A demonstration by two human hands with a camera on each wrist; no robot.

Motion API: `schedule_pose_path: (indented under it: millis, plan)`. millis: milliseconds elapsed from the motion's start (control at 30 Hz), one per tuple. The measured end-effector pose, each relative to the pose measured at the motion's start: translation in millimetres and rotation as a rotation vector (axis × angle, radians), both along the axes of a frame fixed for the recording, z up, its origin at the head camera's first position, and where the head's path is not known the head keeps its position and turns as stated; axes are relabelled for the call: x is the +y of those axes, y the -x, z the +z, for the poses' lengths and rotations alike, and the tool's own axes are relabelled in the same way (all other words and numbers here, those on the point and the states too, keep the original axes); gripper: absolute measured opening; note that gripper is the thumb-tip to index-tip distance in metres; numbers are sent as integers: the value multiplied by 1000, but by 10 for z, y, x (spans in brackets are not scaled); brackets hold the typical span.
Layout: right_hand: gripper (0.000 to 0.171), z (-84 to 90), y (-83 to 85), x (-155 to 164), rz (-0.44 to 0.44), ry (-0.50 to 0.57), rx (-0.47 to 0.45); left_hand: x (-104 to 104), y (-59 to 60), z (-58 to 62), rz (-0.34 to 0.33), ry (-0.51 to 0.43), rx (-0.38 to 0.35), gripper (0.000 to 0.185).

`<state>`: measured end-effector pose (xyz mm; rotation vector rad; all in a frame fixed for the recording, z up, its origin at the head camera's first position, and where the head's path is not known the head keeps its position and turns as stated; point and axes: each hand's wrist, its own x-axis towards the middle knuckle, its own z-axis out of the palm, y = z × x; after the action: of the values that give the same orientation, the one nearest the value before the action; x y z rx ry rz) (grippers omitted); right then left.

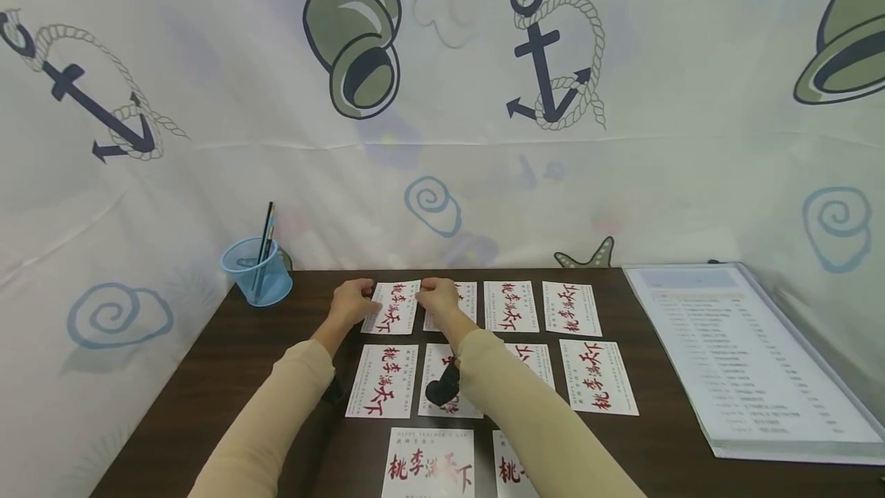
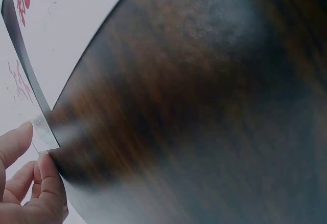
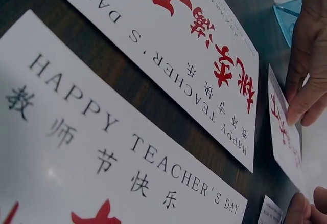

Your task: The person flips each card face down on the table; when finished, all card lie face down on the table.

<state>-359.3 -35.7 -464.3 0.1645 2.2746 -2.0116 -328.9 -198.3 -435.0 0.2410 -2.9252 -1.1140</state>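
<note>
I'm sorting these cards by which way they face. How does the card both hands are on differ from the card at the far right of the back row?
The held card is pinched at its edges by the left hand and right hand; the far-right card lies untouched. The held card sits at the row's left end, near the blue cup; the far-right card lies nearer the document folder. Both are white with red calligraphy.

White rectangular greeting card (image 1: 394,306) with red Chinese calligraphy and small black print. Position: far row, leftmost, flat on the dark wooden table, slightly skewed, pinched at both short edges.
</note>
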Motion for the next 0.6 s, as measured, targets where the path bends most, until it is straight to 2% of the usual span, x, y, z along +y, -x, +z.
schedule_pose_path:
  millis: [67, 167, 200, 400, 600]
  plan:
    - [38, -50, 35, -3, 2, 26, 12, 1, -3, 3, 2, -1, -3, 57]
    - [41, -10, -19, -13, -2, 56, 30, -2, -1, 2, 0, -2, -10, 56]
    - [43, 128, -125, -14, -12, 55, -3, -5, 2, 0, -3, -5, -12, 55]
    - [42, 312, -356, -26, -23, 46, 78, -30, 9, 5, -27, -29, -24, 56]
    - [45, 323, -363, -47, -36, 66, 109, -102, -10, 32, -76, -80, -27, 61]
